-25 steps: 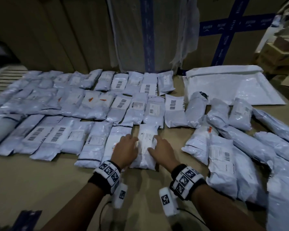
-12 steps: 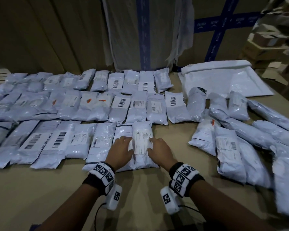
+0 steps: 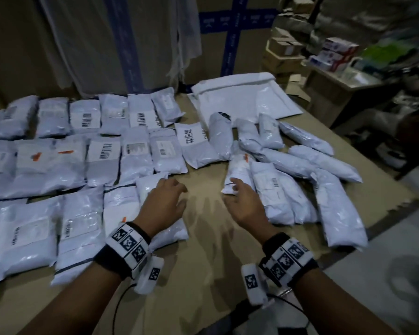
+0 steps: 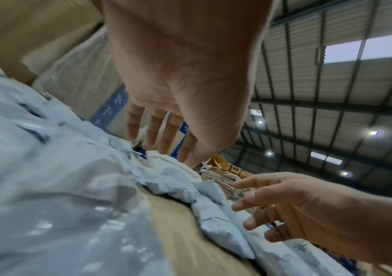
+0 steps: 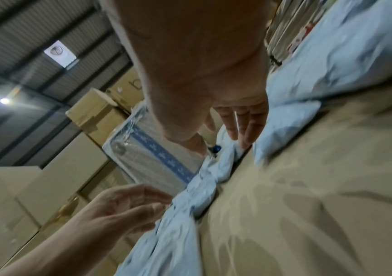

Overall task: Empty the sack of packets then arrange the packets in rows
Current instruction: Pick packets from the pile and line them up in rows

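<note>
Pale blue-grey packets (image 3: pixel 102 153) lie in three rows across the left of the cardboard-covered table (image 3: pixel 203 238). My left hand (image 3: pixel 173 192) hovers open over the end packet of the near row (image 3: pixel 146 186), holding nothing. My right hand (image 3: pixel 235 189) is open with spread fingers at the near end of a loose packet with an orange mark (image 3: pixel 237 169). That packet belongs to an unsorted heap (image 3: pixel 300 165) on the right. The flat white sack (image 3: pixel 240 97) lies at the back right. The wrist views show straight fingers on both the left hand (image 4: pixel 162 130) and the right hand (image 5: pixel 239 127).
Tall cardboard boxes and a plastic-wrapped carton with blue tape (image 3: pixel 121 44) stand behind the table. Stacked small boxes (image 3: pixel 283 56) and a low side table with cartons (image 3: pixel 334 56) are at the far right. A bare strip of table (image 3: pixel 203 209) lies between the hands.
Both hands have let go of the packet they were pressing into the near row. The right hand has moved right to the loose heap, and the head view has swung right.
</note>
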{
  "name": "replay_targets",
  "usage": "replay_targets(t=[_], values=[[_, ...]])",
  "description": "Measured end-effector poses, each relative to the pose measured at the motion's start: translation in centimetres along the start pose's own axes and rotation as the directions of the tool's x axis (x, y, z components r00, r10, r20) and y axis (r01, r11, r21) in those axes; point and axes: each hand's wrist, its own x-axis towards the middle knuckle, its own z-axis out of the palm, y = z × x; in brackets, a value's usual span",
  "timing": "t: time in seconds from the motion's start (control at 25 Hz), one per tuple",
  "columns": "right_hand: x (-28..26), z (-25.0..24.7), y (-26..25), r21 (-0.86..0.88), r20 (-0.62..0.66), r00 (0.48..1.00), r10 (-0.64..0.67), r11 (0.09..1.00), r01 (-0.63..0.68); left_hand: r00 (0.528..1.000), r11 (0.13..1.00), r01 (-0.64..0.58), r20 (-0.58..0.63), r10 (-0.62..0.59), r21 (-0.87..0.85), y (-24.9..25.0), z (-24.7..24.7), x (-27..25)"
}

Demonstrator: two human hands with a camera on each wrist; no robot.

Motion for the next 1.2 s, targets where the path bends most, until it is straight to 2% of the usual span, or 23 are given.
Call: replay_targets(t=[0.12,0.2,0.28,0.4,0.48,0.56,0.68,0.76,0.88,1.0,1.08,1.12,1.2], values=[[1.1,-4.8,3.4,0.010,-0.184,0.981,0.062,0.998,-0.062,0.992,0.988,-0.049,0.108,0.065,-0.146,3.7,2.1,2.7],[2.0,-7.3,5.8,-0.005,-0.218,0.964,0.154,0.987,-0.159,0.990,0.974,-0.011,0.131,0.042,-0.227,6.2,3.8,4.4],[2.7,-8.9,7.9,-0.052,-0.208,0.958,0.200,0.975,-0.215,0.990,0.944,0.064,0.142,-0.018,-0.325,8.7,5.4,6.1],[3.8,-9.6,10.5,-0.111,-0.121,0.967,0.225,0.965,-0.238,0.982,0.894,0.167,0.154,-0.112,-0.415,12.1,7.3,8.2],[4.3,-9.7,11.5,-0.075,-0.058,0.966,0.250,0.964,-0.254,0.971,0.868,0.221,0.183,-0.153,-0.445,13.7,8.7,9.2],[4.5,-9.7,12.1,-0.006,-0.017,0.962,0.272,0.962,-0.272,0.951,0.791,0.300,0.230,-0.205,-0.533,14.7,10.0,9.8],[4.4,-9.5,12.5,0.085,0.021,0.972,0.235,0.968,-0.236,0.917,0.623,0.394,0.238,-0.321,-0.676,15.4,11.3,10.2],[4.0,-9.0,12.2,0.175,0.002,0.980,0.199,0.965,-0.196,0.895,0.529,0.406,0.209,-0.393,-0.745,15.8,11.2,9.7],[3.2,-8.1,10.8,0.315,-0.034,0.995,0.089,0.946,-0.074,0.877,0.418,0.348,0.133,-0.462,-0.839,15.8,9.4,7.7],[3.1,-5.5,8.9,0.337,0.071,0.994,-0.085,0.940,0.056,0.848,0.418,0.319,0.059,-0.526,-0.851,13.5,7.0,4.9],[3.4,-2.9,7.2,0.381,0.211,0.967,-0.141,0.923,0.052,0.817,0.454,0.373,0.055,-0.574,-0.809,11.2,5.9,3.3],[3.6,-1.5,6.3,0.383,0.255,0.952,-0.168,0.922,0.060,0.803,0.494,0.417,0.055,-0.593,-0.763,10.0,5.2,2.5],[4.1,1.2,4.5,0.366,0.288,0.933,-0.214,0.926,0.099,0.813,0.663,0.488,0.019,-0.583,-0.568,7.7,3.9,1.0]])
